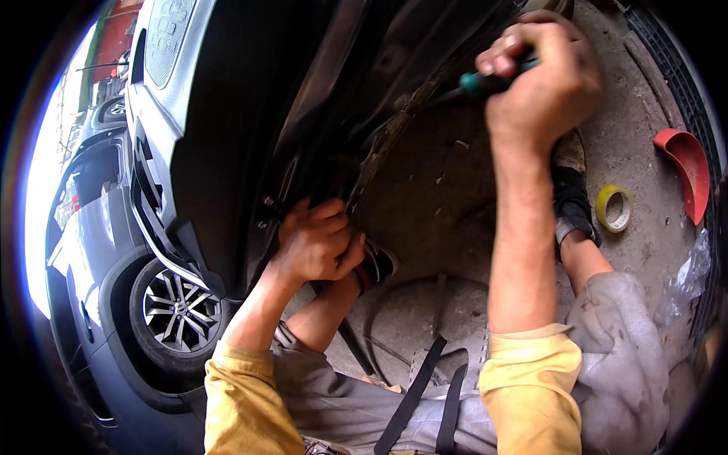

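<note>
My right hand (550,80) is wrapped round a screwdriver (475,85) with a dark green handle. Its shaft runs left toward the ragged lower edge of a dark car body part (303,91); the tip is lost in shadow. Lower down and to the left, my left hand (318,241) is closed against that same dark part, its fingers curled in at the edge. Whatever they grip is hidden. Small bolt-like fittings (267,202) show just left of the left fingers.
On the concrete floor at right lie a yellow tape roll (613,208), a curved red piece (686,171) and crumpled clear plastic (686,280). My shoes rest on the floor beneath the work. A grey car (114,250) with an alloy wheel (180,309) stands at left.
</note>
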Demonstrator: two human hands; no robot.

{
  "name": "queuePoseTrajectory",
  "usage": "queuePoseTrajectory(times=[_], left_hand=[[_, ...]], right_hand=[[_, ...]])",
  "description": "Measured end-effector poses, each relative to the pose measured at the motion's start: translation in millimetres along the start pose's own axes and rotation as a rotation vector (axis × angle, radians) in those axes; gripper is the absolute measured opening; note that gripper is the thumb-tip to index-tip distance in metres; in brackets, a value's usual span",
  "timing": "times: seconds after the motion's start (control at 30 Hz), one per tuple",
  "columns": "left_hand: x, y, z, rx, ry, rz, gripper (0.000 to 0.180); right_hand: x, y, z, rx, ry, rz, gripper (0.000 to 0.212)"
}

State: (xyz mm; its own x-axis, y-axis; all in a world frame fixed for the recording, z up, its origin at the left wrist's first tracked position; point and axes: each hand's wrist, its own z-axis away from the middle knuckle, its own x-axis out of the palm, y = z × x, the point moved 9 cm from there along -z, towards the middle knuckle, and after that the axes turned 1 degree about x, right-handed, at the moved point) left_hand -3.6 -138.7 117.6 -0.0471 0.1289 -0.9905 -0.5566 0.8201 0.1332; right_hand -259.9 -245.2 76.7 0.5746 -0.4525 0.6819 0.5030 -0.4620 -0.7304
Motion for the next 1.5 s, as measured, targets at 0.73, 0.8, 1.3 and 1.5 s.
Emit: queuePoseTrajectory(times=[0.73,0.8,1.3,1.5], left_hand=[[5.2,2.5,-7.4,0.013,-0.035,0.008,0.023],[3.7,3.7,-4.5,0.01,-0.064,-0.006,0.023],[0.8,-0.4,-0.7,-0.01,0.004,0.004,0.024],[0.7,5.9,-0.1,0.018,-0.041,0.017,0.024]], right_hand=[[-17.8,30.0,22.6,0.037,0.192,-0.045,0.013],[-14.0,48.8,45.4,0.139,0.257,-0.095,0.009],[2.9,3.9,9.3,-0.011,0.033,-0.056,0.018],[1.6,42.0,51.8,0.145,0.182,-0.016,0.011]])
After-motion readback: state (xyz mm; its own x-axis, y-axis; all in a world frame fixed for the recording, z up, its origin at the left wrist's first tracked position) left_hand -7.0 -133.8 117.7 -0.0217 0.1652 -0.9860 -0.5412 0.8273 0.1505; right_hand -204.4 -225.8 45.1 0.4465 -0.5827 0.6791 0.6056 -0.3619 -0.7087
